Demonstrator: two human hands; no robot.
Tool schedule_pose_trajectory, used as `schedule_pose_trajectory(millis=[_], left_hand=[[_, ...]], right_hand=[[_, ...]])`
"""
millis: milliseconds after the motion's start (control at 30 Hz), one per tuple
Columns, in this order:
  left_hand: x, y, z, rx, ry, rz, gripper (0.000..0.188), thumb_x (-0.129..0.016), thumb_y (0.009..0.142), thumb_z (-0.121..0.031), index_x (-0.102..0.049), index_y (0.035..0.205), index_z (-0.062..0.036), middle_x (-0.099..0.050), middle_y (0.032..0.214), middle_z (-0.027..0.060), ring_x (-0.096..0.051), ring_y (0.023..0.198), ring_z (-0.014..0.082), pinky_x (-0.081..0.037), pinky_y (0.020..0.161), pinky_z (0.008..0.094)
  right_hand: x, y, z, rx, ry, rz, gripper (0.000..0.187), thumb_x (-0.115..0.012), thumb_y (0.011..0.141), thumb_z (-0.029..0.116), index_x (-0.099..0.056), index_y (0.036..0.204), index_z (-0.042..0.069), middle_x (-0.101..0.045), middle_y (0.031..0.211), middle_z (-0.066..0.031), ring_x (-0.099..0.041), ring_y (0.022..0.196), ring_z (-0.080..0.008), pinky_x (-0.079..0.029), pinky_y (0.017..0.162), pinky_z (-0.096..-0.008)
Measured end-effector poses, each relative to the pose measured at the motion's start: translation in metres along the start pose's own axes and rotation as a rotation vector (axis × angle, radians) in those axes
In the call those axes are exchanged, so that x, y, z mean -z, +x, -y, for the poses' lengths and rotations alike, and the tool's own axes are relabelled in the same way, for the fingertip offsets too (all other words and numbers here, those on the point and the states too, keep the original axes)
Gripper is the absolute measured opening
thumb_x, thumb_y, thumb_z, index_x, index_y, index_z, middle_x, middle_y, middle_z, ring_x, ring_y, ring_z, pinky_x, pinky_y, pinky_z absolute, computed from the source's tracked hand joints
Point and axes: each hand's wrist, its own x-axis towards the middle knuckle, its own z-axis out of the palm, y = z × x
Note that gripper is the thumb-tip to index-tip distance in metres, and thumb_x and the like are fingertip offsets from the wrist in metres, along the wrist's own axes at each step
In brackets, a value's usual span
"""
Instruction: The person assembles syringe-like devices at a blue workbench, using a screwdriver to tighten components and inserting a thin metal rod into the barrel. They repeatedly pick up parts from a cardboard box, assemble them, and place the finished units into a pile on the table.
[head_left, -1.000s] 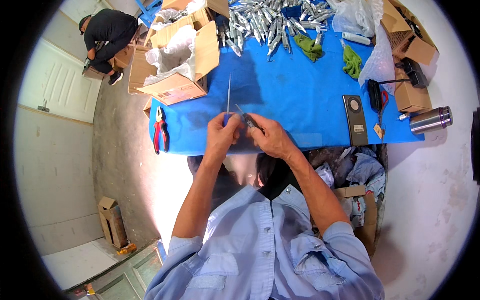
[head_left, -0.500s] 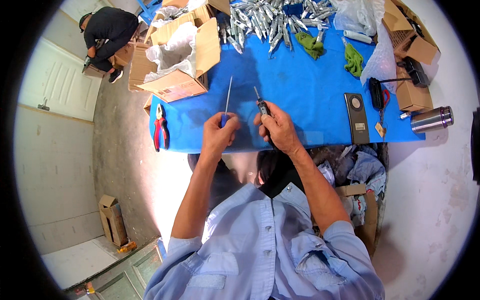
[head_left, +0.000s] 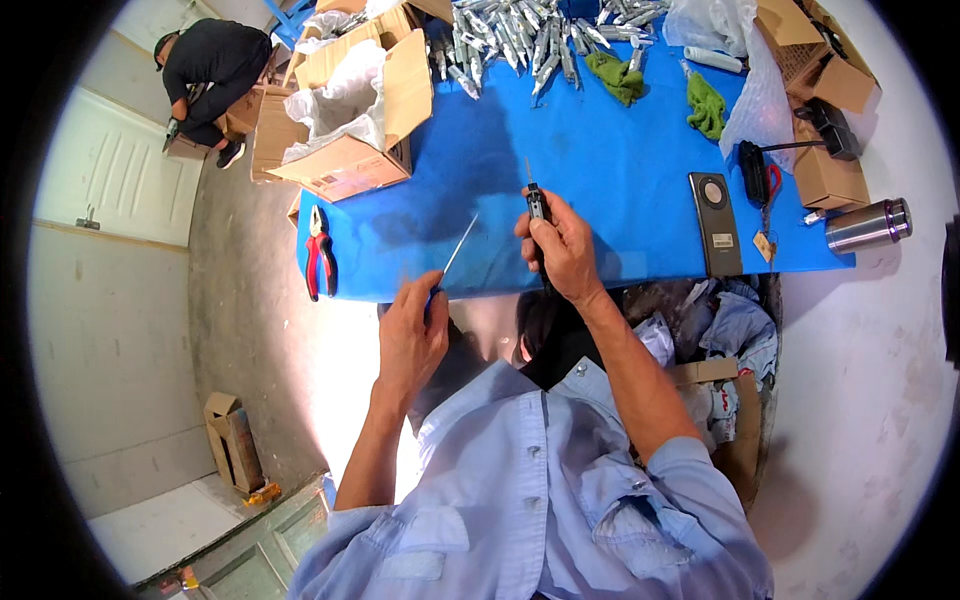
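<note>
My left hand (head_left: 410,335) is closed round the blue handle of a screwdriver (head_left: 460,243), whose thin metal shaft points up and to the right. It is held low, by the table's front edge. My right hand (head_left: 562,248) grips a slim black and grey tool (head_left: 538,204) with a thin metal tip pointing away from me. The thumb lies along its body, and its exact kind does not show. The two tools are apart. Pliers with red and blue handles (head_left: 318,255) lie to the left on the blue table cover (head_left: 440,200).
An open carton (head_left: 345,170) with plastic lining stands back left. Behind are a pile of silvery wrapped pieces (head_left: 520,35) and green gloves (head_left: 706,105). A dark phone-like device (head_left: 714,225) and a steel flask (head_left: 868,228) lie right. A person (head_left: 215,80) crouches far left.
My left hand has drawn back toward me and left with the screwdriver, its shaft now tilting right. The right hand has risen slightly, its tool turned more upright.
</note>
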Motion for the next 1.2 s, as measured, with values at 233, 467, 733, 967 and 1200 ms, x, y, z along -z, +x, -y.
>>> schedule_pose_trajectory(millis=[233,467,733,967,1200], left_hand=[[-0.005,-0.013,0.007,-0.041,0.094,0.009,0.026,-0.068,0.096,-0.003,-0.072,0.122,-0.0054,-0.070,0.097,0.0157,-0.069,0.078,0.0303,-0.054,0.069,0.0369],[-0.004,-0.014,0.008,-0.057,0.196,0.018,0.025,-0.068,0.096,-0.005,-0.073,0.120,-0.0065,-0.070,0.095,0.0156,-0.071,0.079,0.0342,-0.056,0.070,0.0405],[-0.004,-0.014,0.008,-0.056,0.204,0.005,0.025,-0.068,0.097,-0.005,-0.073,0.121,-0.0064,-0.070,0.096,0.0154,-0.070,0.077,0.0327,-0.056,0.068,0.0393],[0.010,-0.010,0.001,-0.023,0.165,-0.017,0.025,-0.067,0.097,-0.009,-0.072,0.121,-0.0081,-0.069,0.093,0.0117,-0.069,0.072,0.0314,-0.054,0.065,0.0420],[-0.003,-0.006,0.012,-0.092,0.212,0.031,0.025,-0.068,0.096,-0.008,-0.072,0.121,-0.0069,-0.068,0.090,0.0131,-0.069,0.071,0.0324,-0.054,0.064,0.0431]], right_hand=[[-0.004,0.000,0.002,0.000,-0.023,-0.018,0.038,-0.051,0.101,0.010,-0.057,0.136,-0.004,-0.067,0.092,-0.0055,-0.058,0.065,-0.0079,-0.049,0.052,-0.0248],[-0.002,0.000,0.000,0.003,-0.028,0.000,0.038,-0.051,0.104,0.008,-0.055,0.140,-0.004,-0.066,0.096,-0.0066,-0.059,0.066,-0.0077,-0.050,0.053,-0.0244],[-0.002,0.000,0.000,0.008,-0.045,0.004,0.042,-0.051,0.100,0.010,-0.056,0.139,-0.006,-0.067,0.093,-0.0069,-0.058,0.066,-0.0090,-0.049,0.053,-0.0254],[-0.005,0.000,0.001,-0.007,-0.023,-0.019,0.039,-0.052,0.100,0.011,-0.058,0.136,-0.004,-0.067,0.092,-0.0065,-0.058,0.065,-0.0085,-0.049,0.053,-0.0250],[-0.005,0.000,0.001,0.001,-0.035,-0.009,0.038,-0.052,0.101,0.010,-0.058,0.136,-0.002,-0.066,0.092,-0.0059,-0.058,0.066,-0.0083,-0.049,0.053,-0.0246]])
